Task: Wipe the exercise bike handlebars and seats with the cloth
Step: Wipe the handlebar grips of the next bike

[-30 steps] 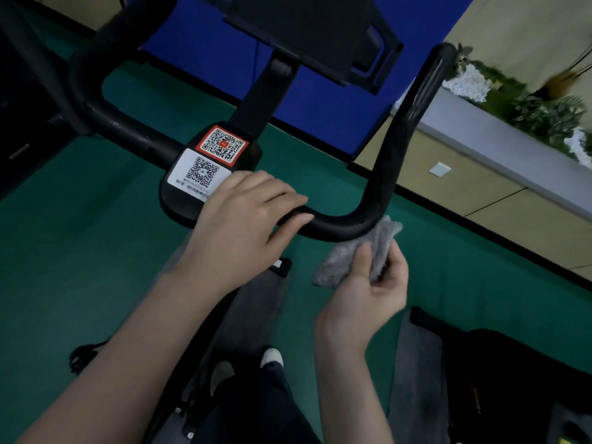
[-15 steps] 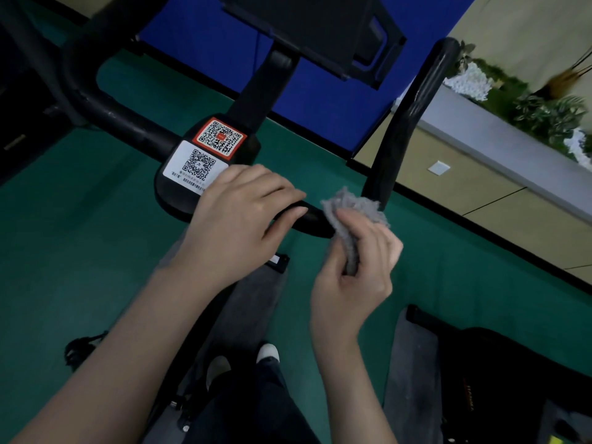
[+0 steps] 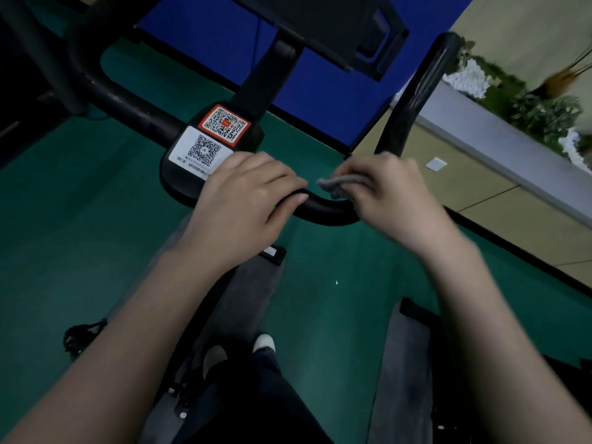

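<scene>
Right hand [image 3: 390, 190] pinches a nubby grey cloth [image 3: 342, 184] on the curved black handlebar [image 3: 323, 208]; left hand [image 3: 246, 200] grips the bar beside it

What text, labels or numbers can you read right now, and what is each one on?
No words or numbers are legible.
Red-bordered QR sticker, on the handlebar centre plate: code only, centre logo blurred.
White QR sticker, same plate: small print beneath, too blurred to read.
Small white label on the frame below: unreadable.
</scene>
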`<action>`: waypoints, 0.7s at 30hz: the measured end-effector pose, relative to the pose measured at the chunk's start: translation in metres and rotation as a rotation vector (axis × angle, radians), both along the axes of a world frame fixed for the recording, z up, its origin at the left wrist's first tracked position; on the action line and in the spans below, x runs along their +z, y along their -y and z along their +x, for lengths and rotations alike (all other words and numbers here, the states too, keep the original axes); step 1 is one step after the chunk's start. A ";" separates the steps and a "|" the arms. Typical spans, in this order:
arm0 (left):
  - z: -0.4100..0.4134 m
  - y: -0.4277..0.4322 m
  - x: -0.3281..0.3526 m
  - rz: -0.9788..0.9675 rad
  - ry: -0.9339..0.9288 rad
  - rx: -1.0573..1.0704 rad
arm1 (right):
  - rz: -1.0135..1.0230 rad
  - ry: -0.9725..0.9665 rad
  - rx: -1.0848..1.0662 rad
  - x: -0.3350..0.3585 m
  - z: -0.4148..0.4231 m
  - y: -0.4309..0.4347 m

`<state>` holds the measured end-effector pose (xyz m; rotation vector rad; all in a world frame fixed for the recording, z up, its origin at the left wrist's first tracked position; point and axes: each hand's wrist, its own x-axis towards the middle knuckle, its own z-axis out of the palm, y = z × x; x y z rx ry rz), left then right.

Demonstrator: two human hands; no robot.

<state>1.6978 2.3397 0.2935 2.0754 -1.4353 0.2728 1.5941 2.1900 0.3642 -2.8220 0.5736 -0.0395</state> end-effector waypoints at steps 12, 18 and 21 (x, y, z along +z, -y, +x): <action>0.002 -0.002 0.000 -0.005 0.015 -0.017 | 0.033 -0.929 0.296 0.021 0.083 0.028; 0.001 -0.002 0.000 -0.015 0.023 -0.014 | 0.138 -0.900 0.338 0.020 0.081 0.028; 0.001 -0.002 0.000 -0.016 0.020 -0.020 | 0.043 -0.951 0.318 0.020 0.083 0.029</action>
